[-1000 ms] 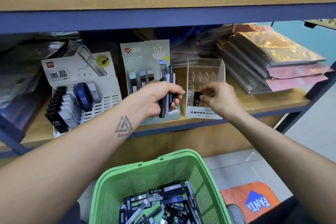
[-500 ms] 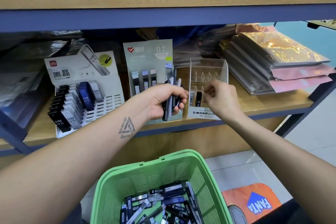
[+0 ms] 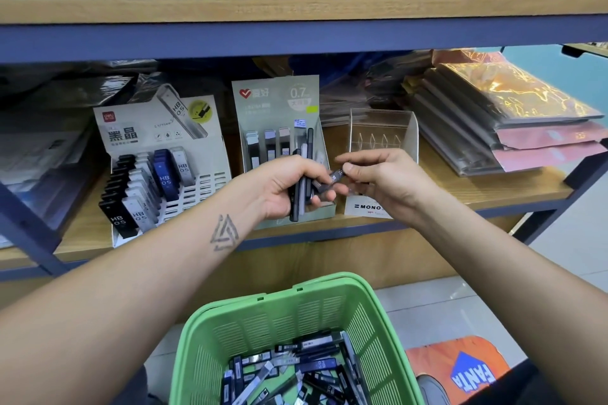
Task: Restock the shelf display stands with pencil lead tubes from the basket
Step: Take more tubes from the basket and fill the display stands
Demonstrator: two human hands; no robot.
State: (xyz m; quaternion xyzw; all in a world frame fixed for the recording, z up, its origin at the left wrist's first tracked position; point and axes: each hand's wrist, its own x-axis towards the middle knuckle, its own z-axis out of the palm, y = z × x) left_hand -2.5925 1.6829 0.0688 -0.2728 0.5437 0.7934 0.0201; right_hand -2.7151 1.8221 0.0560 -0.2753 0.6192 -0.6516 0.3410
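Left hand (image 3: 289,187) grips slim tubes (image 3: 301,187); right hand (image 3: 381,179) pinches one.

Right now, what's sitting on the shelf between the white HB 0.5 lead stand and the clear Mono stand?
In the head view, the grey-green 0.7 lead display stand stands between the white HB 0.5 stand and the clear Mono stand; the left hand partly hides its front.

We see dark and clear lead tubes (image 3: 296,368) heaped in the near green basket (image 3: 210,339); three stands (image 3: 164,154) on the shelf, perhaps part-filled.
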